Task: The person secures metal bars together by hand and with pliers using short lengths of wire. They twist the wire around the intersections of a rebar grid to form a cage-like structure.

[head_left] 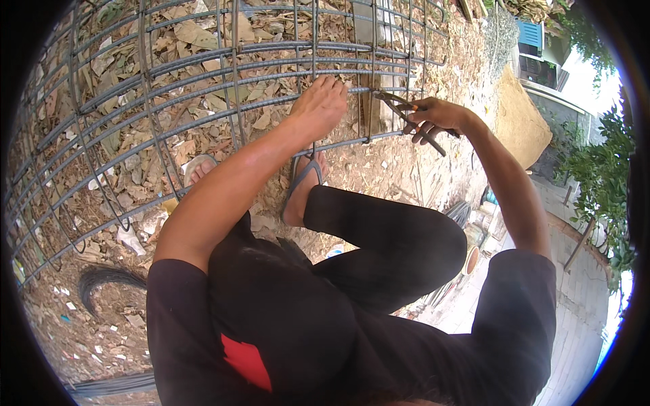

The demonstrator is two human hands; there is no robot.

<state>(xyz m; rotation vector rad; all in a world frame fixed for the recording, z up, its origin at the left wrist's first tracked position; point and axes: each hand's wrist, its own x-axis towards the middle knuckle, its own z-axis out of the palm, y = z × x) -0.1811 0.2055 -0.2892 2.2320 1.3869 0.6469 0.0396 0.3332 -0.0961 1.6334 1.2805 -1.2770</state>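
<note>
A cage of ribbed steel bars (193,64) spans the upper left, long bars crossed by bent square ties. My left hand (321,105) is closed over the bars near the middle of the cage, its fingertips partly hidden behind the knuckles. On its right, my right hand (437,118) grips dark pincers (399,111) by the handles, which stand apart. The tool's jaws reach a bar crossing near the cage's right end. Whether they bite on a wire there is too small to tell.
My sandalled foot (308,179) stands just below the cage, on ground strewn with dry leaves and rubble. Coiled black wire (112,284) lies at the lower left. A board (369,101) is under the cage's right end. Green foliage (599,169) hangs at the far right.
</note>
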